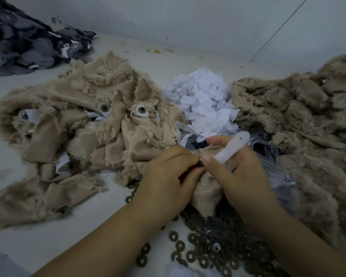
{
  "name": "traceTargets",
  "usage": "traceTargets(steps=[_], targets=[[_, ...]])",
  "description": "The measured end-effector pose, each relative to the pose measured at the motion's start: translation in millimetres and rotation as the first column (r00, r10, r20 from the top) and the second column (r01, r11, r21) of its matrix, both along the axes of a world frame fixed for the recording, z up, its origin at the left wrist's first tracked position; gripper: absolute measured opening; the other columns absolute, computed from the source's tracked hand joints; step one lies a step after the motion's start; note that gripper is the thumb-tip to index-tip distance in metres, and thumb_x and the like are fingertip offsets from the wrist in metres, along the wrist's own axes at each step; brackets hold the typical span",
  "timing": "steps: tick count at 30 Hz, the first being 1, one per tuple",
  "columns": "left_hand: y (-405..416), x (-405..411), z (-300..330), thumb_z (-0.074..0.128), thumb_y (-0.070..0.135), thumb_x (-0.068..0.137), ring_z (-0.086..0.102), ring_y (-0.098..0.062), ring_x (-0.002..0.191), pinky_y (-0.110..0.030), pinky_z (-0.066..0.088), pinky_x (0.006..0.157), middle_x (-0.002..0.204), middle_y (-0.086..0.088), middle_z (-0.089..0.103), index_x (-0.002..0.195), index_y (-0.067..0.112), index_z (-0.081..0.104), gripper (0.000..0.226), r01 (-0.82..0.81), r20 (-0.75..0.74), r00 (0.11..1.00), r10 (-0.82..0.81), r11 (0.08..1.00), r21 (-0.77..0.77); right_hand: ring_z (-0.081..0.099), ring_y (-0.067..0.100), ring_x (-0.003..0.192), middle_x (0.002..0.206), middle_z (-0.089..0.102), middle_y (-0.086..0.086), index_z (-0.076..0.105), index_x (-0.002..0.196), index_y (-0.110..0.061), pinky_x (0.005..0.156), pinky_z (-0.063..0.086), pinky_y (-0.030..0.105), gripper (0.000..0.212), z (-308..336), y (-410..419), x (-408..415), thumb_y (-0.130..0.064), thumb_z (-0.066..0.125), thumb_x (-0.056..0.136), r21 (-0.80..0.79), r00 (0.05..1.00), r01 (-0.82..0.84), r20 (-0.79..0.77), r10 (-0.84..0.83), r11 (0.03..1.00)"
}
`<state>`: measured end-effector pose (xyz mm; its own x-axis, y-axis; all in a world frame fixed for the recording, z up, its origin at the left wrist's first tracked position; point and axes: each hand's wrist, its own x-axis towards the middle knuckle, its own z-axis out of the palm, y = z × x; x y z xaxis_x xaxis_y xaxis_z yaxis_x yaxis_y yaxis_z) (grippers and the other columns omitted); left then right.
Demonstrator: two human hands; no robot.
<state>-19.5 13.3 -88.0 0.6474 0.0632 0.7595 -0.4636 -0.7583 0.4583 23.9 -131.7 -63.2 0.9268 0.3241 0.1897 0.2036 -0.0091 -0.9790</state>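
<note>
The tan plush piece (206, 189) looks limp and light, best held at its 12 o'clock fold, where the left hand (168, 177) and right hand (248, 176) each have their grip closed in a tight pinch.

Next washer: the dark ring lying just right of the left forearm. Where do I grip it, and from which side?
Probably pinch the washer across its outer rim, straight down from above. It lies flat on the table, stacked on nothing, so no edge is raised to hook. The left hand and right hand both grip the beige fabric piece, so free one first.
</note>
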Motion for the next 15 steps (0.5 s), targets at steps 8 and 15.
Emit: traceTargets(steps=[8,15], targets=[[-3.2,-6.8,2.8,0.078,0.001,0.079,0.065,-0.02,0.08,-0.026,0.054,0.075,0.089,-0.013,0.069,0.091,-0.003,0.074,0.013,0.137,0.075,0.986,-0.149,0.98,0.146,0.064,0.038,0.103,0.125,0.062,0.029,0.06,0.127,0.005,0.089,0.052,0.046,0.06,12.3,-1.8,14.0,-0.026,0.063,0.076,0.253,0.77,0.026,-0.622,0.143,0.967],[-2.0,-6.4,6.9,0.068,0.02,0.079,0.051,-0.008,0.069,-0.017,0.041,0.061,0.078,0.002,0.054,0.073,0.01,0.062,0.013,0.135,-0.102,0.983,-0.155,0.974,-0.184,0.069,0.033,0.066,0.085,0.069,0.026,0.062,0.113,0.015,0.054,0.059,0.037,0.035,8.3,-2.3,13.6,0.002,0.061,0.081,0.299,0.74,0.052,-0.652,0.164,0.953]])
